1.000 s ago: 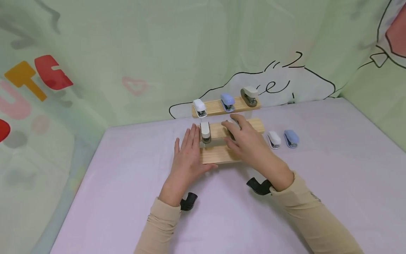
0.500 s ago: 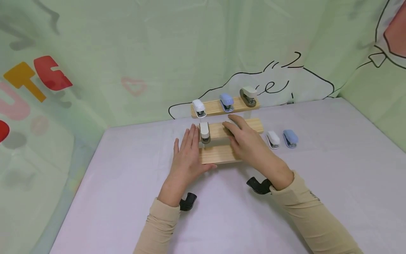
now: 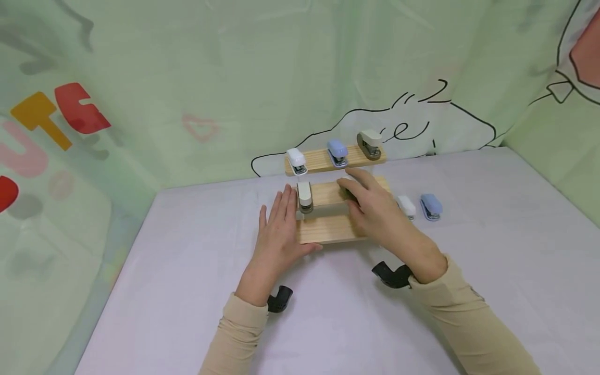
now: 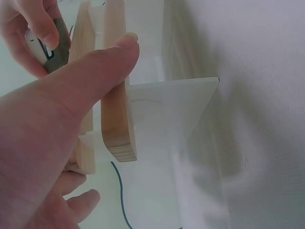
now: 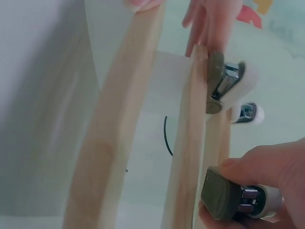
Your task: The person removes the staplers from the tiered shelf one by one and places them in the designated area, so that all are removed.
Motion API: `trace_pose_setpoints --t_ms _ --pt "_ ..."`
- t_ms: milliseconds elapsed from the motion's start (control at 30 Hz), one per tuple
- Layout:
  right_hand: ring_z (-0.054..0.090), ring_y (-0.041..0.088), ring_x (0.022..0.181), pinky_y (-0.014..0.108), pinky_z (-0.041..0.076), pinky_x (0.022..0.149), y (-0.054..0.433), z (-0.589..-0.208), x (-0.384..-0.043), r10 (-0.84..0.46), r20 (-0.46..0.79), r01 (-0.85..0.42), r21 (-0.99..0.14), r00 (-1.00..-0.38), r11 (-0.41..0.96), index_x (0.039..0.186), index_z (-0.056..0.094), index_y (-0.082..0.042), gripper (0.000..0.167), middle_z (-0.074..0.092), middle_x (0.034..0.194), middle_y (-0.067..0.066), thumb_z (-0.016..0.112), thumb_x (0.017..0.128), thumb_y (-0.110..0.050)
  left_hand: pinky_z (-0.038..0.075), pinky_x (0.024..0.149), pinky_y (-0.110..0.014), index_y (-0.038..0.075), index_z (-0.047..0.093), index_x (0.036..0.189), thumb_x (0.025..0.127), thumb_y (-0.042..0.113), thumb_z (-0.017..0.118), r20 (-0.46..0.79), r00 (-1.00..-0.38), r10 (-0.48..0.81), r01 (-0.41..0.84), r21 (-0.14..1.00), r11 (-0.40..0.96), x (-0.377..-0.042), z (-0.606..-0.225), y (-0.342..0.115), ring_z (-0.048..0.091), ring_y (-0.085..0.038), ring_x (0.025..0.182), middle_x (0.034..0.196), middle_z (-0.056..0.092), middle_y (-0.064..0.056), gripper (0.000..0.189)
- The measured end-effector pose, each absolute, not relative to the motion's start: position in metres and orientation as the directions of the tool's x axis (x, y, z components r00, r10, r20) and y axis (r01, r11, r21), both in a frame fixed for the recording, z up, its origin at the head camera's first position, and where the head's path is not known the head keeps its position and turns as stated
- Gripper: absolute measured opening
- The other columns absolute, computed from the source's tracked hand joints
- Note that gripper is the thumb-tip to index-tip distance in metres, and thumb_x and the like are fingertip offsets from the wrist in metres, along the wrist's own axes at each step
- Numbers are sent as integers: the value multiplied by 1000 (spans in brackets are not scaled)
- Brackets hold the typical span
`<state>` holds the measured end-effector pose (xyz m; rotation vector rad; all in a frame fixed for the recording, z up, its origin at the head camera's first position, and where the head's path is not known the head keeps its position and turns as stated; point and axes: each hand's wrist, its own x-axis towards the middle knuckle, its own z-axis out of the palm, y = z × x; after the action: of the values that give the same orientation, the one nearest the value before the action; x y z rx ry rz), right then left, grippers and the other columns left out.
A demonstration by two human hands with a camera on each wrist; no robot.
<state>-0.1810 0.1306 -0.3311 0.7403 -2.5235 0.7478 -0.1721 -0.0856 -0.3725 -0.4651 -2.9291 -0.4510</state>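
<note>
At the center of the frame, your right hand (image 3: 382, 213) was pinching a dark-and-white stapler (image 5: 221, 195) between thumb and fingers; the right-wrist view showed it at the lower right, right beside the middle board (image 3: 328, 194) of a wooden rack, though you could not tell whether its base touched the wood. Your left hand (image 3: 276, 237) lay along the rack's left end, its fingers straight and mostly side by side, while its thumb stood apart and rested on the bottom board (image 3: 328, 229), as the left-wrist view showed. Just beside those fingers, a pale stapler with a dark base (image 3: 304, 197) sat at the left end of the middle board. Above, on the top board (image 3: 314, 161), stood a white stapler (image 3: 296, 160) at the left, a light-blue stapler (image 3: 337, 152) in the middle and a gray-and-white stapler (image 3: 370, 144) at the right. Right of center, on the pale lilac surface (image 3: 187, 286), you had a loose white stapler (image 3: 406, 205), partly hidden by your right hand, and near it a loose blue stapler (image 3: 431, 206). A printed green backdrop (image 3: 234, 78) filled the upper part of the frame.
</note>
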Motion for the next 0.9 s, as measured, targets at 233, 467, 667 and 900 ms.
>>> trace_pose_setpoints --t_ms 233,467,667,900 --pt "54 43 125 54 51 96 140 -324 -177 -364 541 -600 -360 -758 715 125 61 5 39 51 139 26 62 87 12 15 121 -60 4 10 159 66 57 86 180 -943 281 322 268 908 -172 -372 -85 13 -28 155 168 8 -9 131" --pt "56 44 120 54 54 87 150 -321 -176 -356 588 -620 -336 -726 709 123 61 5 37 52 136 26 64 86 12 14 122 -60 4 10 159 67 57 86 167 -947 275 312 265 912 -172 -371 -85 12 -27 155 168 8 -8 131" --pt "54 45 123 55 53 87 160 -321 -172 -349 614 -631 -326 -708 704 122 61 6 39 51 137 28 66 84 14 14 122 -59 4 10 159 67 57 86 171 -946 276 315 270 910 -172 -372 -85 12 -27 155 168 8 -8 131" --pt "55 45 121 56 53 87 172 -319 -168 -341 611 -611 -307 -714 730 122 61 6 39 51 137 27 65 84 15 14 122 -60 4 10 159 67 58 86 174 -945 276 315 268 911 -171 -371 -86 12 -27 155 168 8 -8 131"
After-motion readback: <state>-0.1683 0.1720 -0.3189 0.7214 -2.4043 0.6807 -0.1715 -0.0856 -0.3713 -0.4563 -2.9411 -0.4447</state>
